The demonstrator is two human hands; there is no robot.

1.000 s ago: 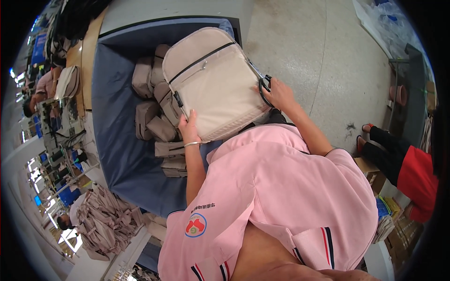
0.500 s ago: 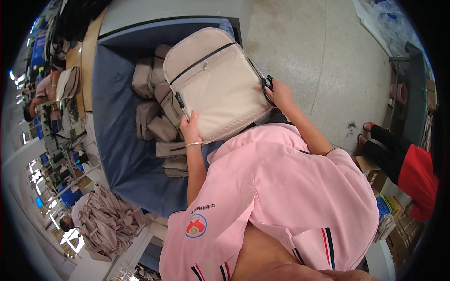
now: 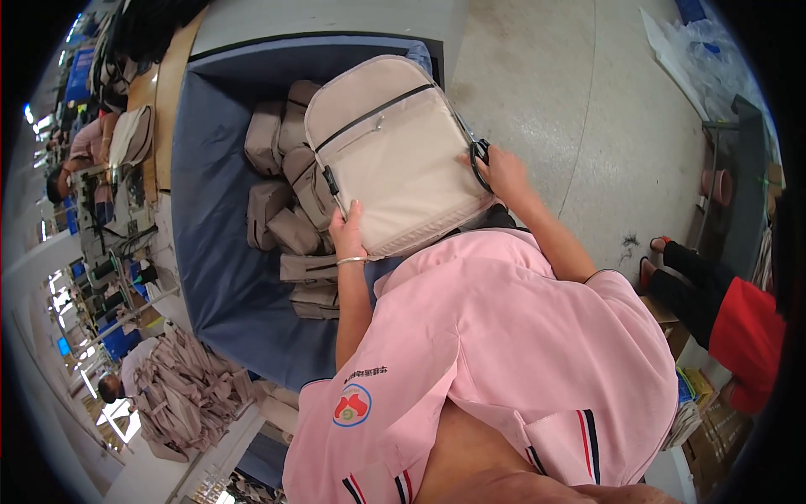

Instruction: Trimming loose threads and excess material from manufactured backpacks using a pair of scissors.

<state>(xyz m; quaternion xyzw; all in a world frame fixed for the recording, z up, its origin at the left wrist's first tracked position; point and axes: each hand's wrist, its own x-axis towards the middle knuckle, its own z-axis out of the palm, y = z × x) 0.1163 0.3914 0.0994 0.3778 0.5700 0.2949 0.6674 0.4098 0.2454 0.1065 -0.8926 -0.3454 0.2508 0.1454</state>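
A beige fabric bag piece with rounded top corners, a black zip across it and a small metal puller lies tilted in front of me, over the edge of a blue bin. My left hand grips its lower left edge, the thumb on top and the other fingers hidden beneath. At the right edge, my right hand is closed around black-handled scissors. Their blades run along the side seam and are hard to make out. A dark strip or buckle sits on the piece's left side.
The blue fabric-lined bin holds several beige pouches. A pile of beige bag parts lies at lower left, near other people. On the right, a person in red stands on the grey floor near cartons.
The view has shifted slightly, so the bag piece and bin appear a little lower and further right. Both hands keep their hold, and the scissors stay at the right edge.
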